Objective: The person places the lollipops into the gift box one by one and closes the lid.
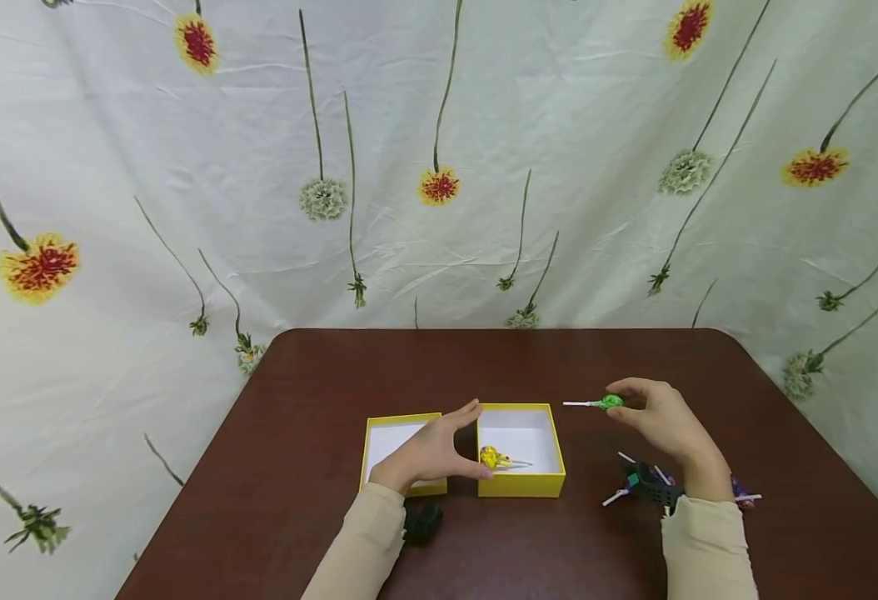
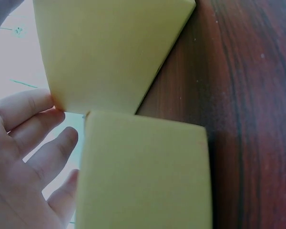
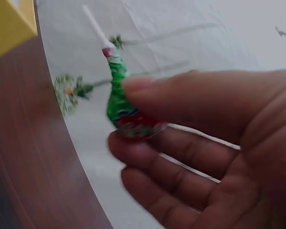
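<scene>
My right hand (image 1: 664, 419) pinches a green-wrapped lollipop (image 1: 612, 402) by its candy end, above the table to the right of the yellow box (image 1: 521, 486). In the right wrist view, the green and red wrapper (image 3: 118, 100) shows between thumb and fingers, its white stick pointing up and left. Inside the white-lined box lies a yellow-wrapped lollipop (image 1: 489, 457) with its stick to the right. My left hand (image 1: 433, 450) spans the box's left side, thumb at the front edge and fingers at the back corner, holding it. Fingertips touch a yellow wall (image 2: 100, 57) in the left wrist view.
Left of the box lies its yellow-rimmed lid (image 1: 390, 435), partly under my left hand and wrist. Several lollipops (image 1: 616, 497) with dark wrappers lie by my right wrist, partly hidden. A flower-patterned cloth (image 1: 409, 250) hangs behind the brown table (image 1: 319, 375).
</scene>
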Demonstrator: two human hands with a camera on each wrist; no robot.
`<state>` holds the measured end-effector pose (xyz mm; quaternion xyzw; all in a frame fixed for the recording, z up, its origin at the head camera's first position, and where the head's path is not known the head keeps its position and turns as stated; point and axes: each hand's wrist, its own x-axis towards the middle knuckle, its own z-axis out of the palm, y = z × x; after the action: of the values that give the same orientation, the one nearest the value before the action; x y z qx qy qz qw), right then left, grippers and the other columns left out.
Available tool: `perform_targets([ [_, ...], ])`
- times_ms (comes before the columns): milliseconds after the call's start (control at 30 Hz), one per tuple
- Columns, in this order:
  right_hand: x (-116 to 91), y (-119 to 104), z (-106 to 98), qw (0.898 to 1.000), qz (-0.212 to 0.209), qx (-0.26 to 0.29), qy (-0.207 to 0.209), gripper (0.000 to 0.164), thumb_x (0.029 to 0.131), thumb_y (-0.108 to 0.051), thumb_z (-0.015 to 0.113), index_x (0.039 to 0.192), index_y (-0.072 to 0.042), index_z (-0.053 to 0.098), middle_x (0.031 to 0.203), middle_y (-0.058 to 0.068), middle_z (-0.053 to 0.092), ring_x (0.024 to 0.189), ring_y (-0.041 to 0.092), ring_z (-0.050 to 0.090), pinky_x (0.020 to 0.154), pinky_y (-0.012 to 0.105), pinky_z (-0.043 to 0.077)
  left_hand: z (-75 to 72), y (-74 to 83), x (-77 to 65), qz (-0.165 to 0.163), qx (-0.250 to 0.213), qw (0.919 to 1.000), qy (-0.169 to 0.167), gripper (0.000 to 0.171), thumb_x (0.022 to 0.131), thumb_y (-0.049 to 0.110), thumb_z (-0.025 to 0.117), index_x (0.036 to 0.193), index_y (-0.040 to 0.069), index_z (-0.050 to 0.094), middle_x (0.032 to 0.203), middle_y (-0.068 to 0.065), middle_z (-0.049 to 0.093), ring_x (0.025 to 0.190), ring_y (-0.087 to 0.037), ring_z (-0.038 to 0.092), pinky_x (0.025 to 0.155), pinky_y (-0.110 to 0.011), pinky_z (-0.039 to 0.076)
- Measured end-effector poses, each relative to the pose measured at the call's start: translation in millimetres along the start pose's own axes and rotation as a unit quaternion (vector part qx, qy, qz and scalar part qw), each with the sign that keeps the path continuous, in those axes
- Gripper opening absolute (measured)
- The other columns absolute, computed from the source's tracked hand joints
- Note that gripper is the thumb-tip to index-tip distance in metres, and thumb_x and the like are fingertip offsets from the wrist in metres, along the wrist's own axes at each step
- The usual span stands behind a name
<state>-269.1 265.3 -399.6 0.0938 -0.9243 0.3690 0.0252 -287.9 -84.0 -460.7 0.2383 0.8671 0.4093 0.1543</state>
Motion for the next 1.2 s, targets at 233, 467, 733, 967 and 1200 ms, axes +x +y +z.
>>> perform_targets([
  [233, 9, -22, 14, 1.0, -0.015, 0.017, 0.012, 0.026, 0.093, -0.009, 0.071, 0.118, -0.001, 0.068, 0.101, 0.012, 0.07, 0.086, 0.021, 0.062, 0.068, 0.027, 0.053, -1.0, -0.4, 0.3, 0.002, 0.003, 1.0, 0.0, 0.102, 0.077, 0.046, 0.085, 0.159, 0.019, 0.03, 0.168, 0.002, 0.021, 0.154, -0.026, 0.024, 0.118, -0.053, 0.035],
  [467, 14, -35, 30, 0.998, -0.048, 0.017, 0.022, 0.033, 0.095, -0.009, 0.067, 0.127, -0.003, 0.067, 0.122, 0.018, 0.069, 0.104, 0.03, 0.066, 0.078, 0.038, 0.058, -1.5, 1.1, 0.3, 0.001, 0.013, 0.9999, 0.003, 0.103, 0.076, 0.048, 0.085, 0.159, 0.02, 0.03, 0.168, 0.008, 0.02, 0.154, -0.025, 0.024, 0.118, -0.051, 0.035],
  [733, 19, -48, 50, 0.996, -0.088, 0.031, 0.012, 0.036, 0.095, -0.004, 0.066, 0.131, -0.003, 0.065, 0.123, 0.016, 0.067, 0.101, 0.028, 0.067, 0.081, 0.037, 0.06, -0.2, 1.2, 0.5, 0.004, 0.01, 0.9999, 0.006, 0.104, 0.075, 0.047, 0.086, 0.158, 0.017, 0.031, 0.168, 0.004, 0.022, 0.153, -0.024, 0.026, 0.118, -0.051, 0.035],
  [967, 24, -60, 71, 0.995, -0.078, 0.055, 0.006, 0.022, 0.09, -0.005, 0.072, 0.112, -0.008, 0.067, 0.103, 0.007, 0.072, 0.087, 0.018, 0.065, 0.071, 0.025, 0.055, -0.5, 1.8, 1.4, 0.006, 0.015, 0.9999, 0.005, 0.102, 0.077, 0.046, 0.085, 0.158, 0.016, 0.031, 0.168, 0.0, 0.023, 0.153, -0.025, 0.027, 0.119, -0.052, 0.034],
  [1200, 29, -63, 94, 0.99, -0.132, 0.034, -0.036, 0.025, 0.09, -0.004, 0.072, 0.115, -0.004, 0.072, 0.109, 0.008, 0.072, 0.087, 0.017, 0.068, 0.073, 0.029, 0.059, -0.8, 1.5, 1.5, 0.006, 0.011, 0.9999, 0.003, 0.1, 0.079, 0.043, 0.084, 0.159, 0.016, 0.031, 0.168, -0.001, 0.022, 0.153, -0.027, 0.027, 0.118, -0.054, 0.034],
])
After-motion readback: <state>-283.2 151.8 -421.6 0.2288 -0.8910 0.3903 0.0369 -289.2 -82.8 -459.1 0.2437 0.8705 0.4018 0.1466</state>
